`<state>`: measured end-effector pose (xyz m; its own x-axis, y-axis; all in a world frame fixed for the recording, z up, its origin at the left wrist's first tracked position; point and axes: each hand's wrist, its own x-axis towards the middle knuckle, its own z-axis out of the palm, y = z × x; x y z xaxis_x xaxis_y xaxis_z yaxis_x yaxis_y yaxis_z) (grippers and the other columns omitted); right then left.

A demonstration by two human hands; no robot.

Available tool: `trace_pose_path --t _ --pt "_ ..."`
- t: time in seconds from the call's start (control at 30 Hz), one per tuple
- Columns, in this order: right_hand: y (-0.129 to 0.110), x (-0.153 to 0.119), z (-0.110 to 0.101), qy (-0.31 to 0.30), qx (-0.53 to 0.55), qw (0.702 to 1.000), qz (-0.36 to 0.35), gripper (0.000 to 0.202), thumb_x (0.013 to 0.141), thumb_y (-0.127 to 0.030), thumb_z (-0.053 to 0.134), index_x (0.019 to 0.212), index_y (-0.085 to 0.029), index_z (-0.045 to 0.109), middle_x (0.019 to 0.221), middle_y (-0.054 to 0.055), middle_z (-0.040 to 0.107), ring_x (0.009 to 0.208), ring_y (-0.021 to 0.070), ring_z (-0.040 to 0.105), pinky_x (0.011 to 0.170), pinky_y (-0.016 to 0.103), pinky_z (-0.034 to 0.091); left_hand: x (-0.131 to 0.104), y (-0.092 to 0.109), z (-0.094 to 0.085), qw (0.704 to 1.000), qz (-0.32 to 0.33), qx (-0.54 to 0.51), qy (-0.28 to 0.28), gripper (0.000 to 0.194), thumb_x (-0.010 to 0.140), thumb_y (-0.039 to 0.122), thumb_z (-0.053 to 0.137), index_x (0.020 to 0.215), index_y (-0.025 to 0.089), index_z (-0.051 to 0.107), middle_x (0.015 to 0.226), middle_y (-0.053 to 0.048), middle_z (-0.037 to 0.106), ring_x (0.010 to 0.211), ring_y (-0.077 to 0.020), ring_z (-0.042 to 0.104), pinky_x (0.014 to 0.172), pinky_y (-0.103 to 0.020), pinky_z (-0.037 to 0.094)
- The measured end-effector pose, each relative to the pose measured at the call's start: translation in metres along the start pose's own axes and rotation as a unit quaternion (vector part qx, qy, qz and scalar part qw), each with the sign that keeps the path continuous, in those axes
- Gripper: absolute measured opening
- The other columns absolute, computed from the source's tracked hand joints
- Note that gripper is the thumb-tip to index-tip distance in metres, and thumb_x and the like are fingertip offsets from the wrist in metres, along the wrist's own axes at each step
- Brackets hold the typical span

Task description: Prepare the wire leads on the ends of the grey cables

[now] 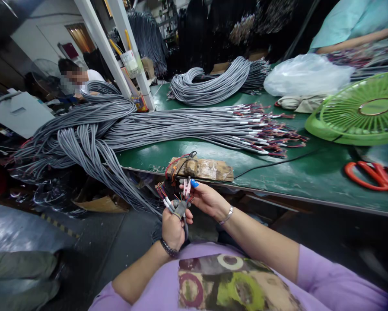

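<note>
Cable bundle (pixel 181 127) on table (pixel 310 177); coil (pixel 213 88) behind bundle; fan (pixel 375 106) right, scissors (pixel 380 177) before fan; board (pixel 215 170) at near edge.

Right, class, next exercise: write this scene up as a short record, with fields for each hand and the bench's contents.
left hand: closed around grey cables
right hand: thumb and fingers on a small pale pink piece, type unclear
bench: green top
middle of bench: long grey cable bundle, coloured wire ends to the right
behind it: coiled cables
front edge: wooden block
right end: green fan, red-handled scissors
</note>
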<state>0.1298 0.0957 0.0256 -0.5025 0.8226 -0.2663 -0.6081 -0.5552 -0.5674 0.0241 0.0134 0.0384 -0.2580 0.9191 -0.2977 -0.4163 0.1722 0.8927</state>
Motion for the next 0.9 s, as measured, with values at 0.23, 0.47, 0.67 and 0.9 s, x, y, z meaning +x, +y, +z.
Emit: trace_pose_path --t 0.23,0.47,0.67,0.9 --pt "0.004 -0.001 -0.002 0.006 0.012 1.0 0.009 0.017 0.084 -0.03 0.061 0.088 -0.016 0.068 0.089 0.008 0.072 0.066 0.0122 0.061 0.061 0.024 0.046 -0.002 0.0 -0.001 1.0 0.002 0.015 0.002 0.033 0.062 0.043 0.073 0.066 0.016 0.054 0.049 0.002 0.059 0.037 -0.0063 0.047 0.037 -0.017 0.027" --pt "0.0 -0.005 0.001 -0.019 0.005 0.998 0.054 0.032 0.085 -0.046 0.055 0.09 -0.016 0.067 0.087 0.007 0.07 0.066 0.0131 0.06 0.057 0.025 0.047 -0.007 -0.001 -0.008 0.999 0.026 0.026 -0.01 0.035 0.066 0.046 0.072 0.063 0.015 0.054 0.048 0.001 0.058 0.037 -0.0061 0.047 0.036 -0.017 0.024" --pt "-0.005 -0.006 0.007 -0.021 -0.066 0.998 0.01 0.017 0.081 -0.032 0.064 0.085 -0.015 0.067 0.072 0.003 0.066 0.058 0.0095 0.055 0.053 0.021 0.046 -0.009 0.0 -0.009 0.997 0.051 0.039 -0.037 0.036 0.067 0.047 0.071 0.06 0.016 0.055 0.047 0.001 0.057 0.04 -0.0075 0.048 0.04 -0.018 0.033" --pt "0.004 -0.002 0.003 -0.018 -0.035 0.999 0.012 0.028 0.083 -0.042 0.061 0.081 -0.014 0.067 0.08 0.008 0.069 0.058 0.0113 0.057 0.052 0.023 0.045 -0.001 0.001 -0.007 0.996 0.042 0.032 -0.065 0.034 0.068 0.044 0.071 0.057 0.016 0.055 0.046 0.001 0.056 0.039 -0.0081 0.047 0.04 -0.019 0.035"
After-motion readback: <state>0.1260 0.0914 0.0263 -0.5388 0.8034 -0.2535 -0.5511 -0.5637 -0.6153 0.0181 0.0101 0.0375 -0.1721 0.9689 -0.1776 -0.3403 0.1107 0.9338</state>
